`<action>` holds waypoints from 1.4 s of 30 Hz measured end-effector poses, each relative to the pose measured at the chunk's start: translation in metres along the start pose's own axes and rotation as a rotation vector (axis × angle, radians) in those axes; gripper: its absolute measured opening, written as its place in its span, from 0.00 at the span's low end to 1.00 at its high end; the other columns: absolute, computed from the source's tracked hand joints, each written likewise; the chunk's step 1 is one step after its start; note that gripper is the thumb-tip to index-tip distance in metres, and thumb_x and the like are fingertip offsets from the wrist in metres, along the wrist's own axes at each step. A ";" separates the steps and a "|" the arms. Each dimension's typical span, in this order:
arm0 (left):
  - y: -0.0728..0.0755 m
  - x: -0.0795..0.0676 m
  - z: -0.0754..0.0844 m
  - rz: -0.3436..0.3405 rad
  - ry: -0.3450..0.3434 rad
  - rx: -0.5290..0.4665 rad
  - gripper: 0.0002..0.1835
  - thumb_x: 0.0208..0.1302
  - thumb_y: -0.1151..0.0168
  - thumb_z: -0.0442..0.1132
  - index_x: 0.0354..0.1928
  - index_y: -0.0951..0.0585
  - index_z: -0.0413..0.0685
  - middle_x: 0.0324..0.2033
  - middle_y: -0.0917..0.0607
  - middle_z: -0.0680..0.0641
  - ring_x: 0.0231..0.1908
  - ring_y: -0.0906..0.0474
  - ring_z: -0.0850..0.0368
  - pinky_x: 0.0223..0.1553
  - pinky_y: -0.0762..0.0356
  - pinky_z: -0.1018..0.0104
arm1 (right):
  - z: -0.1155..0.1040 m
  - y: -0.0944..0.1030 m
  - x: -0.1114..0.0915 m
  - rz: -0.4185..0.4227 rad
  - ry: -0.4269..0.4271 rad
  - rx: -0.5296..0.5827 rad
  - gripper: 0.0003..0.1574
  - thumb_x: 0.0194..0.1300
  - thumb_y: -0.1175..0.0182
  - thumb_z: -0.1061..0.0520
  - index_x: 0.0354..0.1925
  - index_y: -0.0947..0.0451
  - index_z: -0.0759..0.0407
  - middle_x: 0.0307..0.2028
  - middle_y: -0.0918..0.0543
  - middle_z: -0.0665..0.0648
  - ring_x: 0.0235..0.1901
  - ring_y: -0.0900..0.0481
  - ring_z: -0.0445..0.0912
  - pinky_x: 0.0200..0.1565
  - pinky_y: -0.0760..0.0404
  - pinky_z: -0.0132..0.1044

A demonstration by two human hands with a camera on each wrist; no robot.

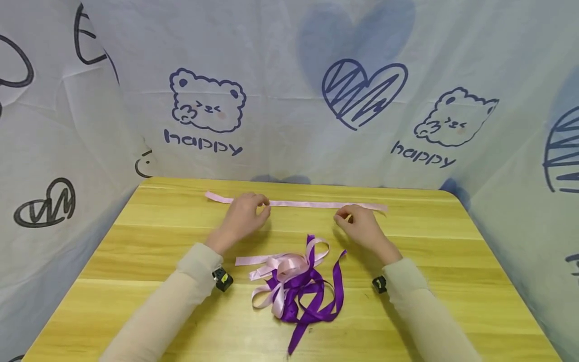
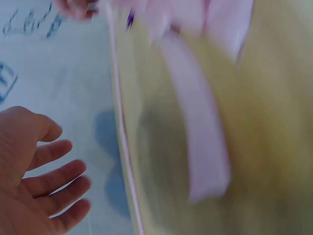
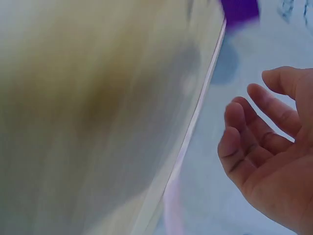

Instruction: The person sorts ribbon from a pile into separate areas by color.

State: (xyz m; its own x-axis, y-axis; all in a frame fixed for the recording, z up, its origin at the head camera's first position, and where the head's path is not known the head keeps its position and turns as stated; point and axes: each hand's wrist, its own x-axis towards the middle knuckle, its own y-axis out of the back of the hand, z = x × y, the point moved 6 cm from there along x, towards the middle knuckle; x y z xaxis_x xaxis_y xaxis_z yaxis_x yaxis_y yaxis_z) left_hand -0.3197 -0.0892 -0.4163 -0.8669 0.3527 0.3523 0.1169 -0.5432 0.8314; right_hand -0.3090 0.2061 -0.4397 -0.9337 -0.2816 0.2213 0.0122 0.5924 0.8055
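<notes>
A long pink ribbon [image 1: 303, 204] lies stretched across the far part of the table in the head view. My left hand [image 1: 242, 216] is over its left portion, fingers loosely bent. In the left wrist view that hand [image 2: 39, 171] has spread fingers and nothing between them. My right hand [image 1: 362, 229] hovers near the ribbon's right end. Relaxed, slightly curled fingers show on the right hand [image 3: 269, 142] in its wrist view, also holding nothing. Between the forearms lies a tangled heap of looped pink ribbon [image 1: 289, 266] and purple ribbon [image 1: 312, 314].
Light wood planks make up the table [image 1: 149, 271]. A white cloth [image 1: 276, 136] with printed bears and hearts hangs behind the far edge and along both sides. A small black wrist camera [image 1: 222, 279] sits at the left cuff, another [image 1: 379, 284] at the right.
</notes>
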 end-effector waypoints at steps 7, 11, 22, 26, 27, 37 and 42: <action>-0.026 -0.011 0.033 -0.198 -0.006 -0.111 0.13 0.74 0.38 0.42 0.50 0.12 0.42 0.44 0.09 0.42 0.46 0.14 0.47 0.52 0.16 0.51 | -0.039 -0.019 -0.008 -0.130 0.111 0.006 0.13 0.73 0.35 0.55 0.49 0.13 0.61 0.41 0.13 0.57 0.32 0.23 0.42 0.36 0.23 0.37; -0.035 -0.014 0.050 -0.228 -0.023 -0.159 0.12 0.73 0.36 0.41 0.48 0.11 0.43 0.39 0.10 0.45 0.39 0.16 0.53 0.45 0.16 0.56 | -0.051 -0.024 -0.012 -0.176 0.128 0.010 0.14 0.71 0.34 0.57 0.51 0.13 0.63 0.44 0.13 0.59 0.39 0.18 0.48 0.43 0.17 0.42; -0.063 -0.023 0.070 -0.320 -0.040 -0.163 0.16 0.70 0.35 0.46 0.47 0.11 0.41 0.24 0.17 0.52 0.22 0.28 0.62 0.27 0.27 0.67 | -0.058 -0.036 -0.013 -0.221 0.160 -0.067 0.20 0.69 0.33 0.61 0.57 0.16 0.64 0.46 0.14 0.61 0.44 0.17 0.53 0.49 0.16 0.48; -0.069 -0.026 0.073 -0.329 -0.051 -0.149 0.15 0.71 0.35 0.49 0.33 0.12 0.46 0.16 0.25 0.55 0.16 0.35 0.64 0.21 0.37 0.70 | -0.058 -0.042 -0.012 -0.242 0.144 -0.107 0.15 0.69 0.33 0.60 0.52 0.14 0.64 0.37 0.16 0.57 0.35 0.22 0.45 0.41 0.19 0.40; -0.069 -0.026 0.074 -0.329 -0.048 -0.150 0.15 0.70 0.35 0.50 0.32 0.13 0.47 0.16 0.25 0.56 0.16 0.35 0.64 0.21 0.36 0.70 | -0.059 -0.043 -0.013 -0.241 0.145 -0.118 0.13 0.69 0.33 0.60 0.50 0.13 0.64 0.35 0.16 0.56 0.33 0.24 0.44 0.39 0.21 0.38; -0.068 -0.027 0.076 -0.319 -0.061 -0.150 0.10 0.64 0.35 0.42 0.24 0.16 0.50 0.13 0.33 0.59 0.16 0.39 0.64 0.20 0.41 0.70 | -0.061 -0.039 -0.015 -0.199 0.128 0.106 0.09 0.73 0.36 0.57 0.37 0.12 0.59 0.32 0.12 0.51 0.28 0.22 0.37 0.35 0.21 0.32; -0.060 -0.025 0.074 -0.288 -0.038 -0.183 0.08 0.66 0.37 0.37 0.28 0.14 0.49 0.17 0.27 0.56 0.19 0.36 0.63 0.23 0.36 0.69 | -0.063 -0.036 -0.015 -0.208 0.097 0.167 0.10 0.74 0.37 0.55 0.39 0.12 0.58 0.32 0.13 0.48 0.30 0.20 0.38 0.37 0.20 0.34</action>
State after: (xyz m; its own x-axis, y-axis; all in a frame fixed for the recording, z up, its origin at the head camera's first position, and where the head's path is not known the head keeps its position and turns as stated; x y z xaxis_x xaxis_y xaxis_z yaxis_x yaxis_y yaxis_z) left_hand -0.2691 -0.0096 -0.4434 -0.8326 0.5378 0.1326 -0.2220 -0.5432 0.8097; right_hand -0.2730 0.1412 -0.4370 -0.8711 -0.4765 0.1187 -0.2429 0.6282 0.7392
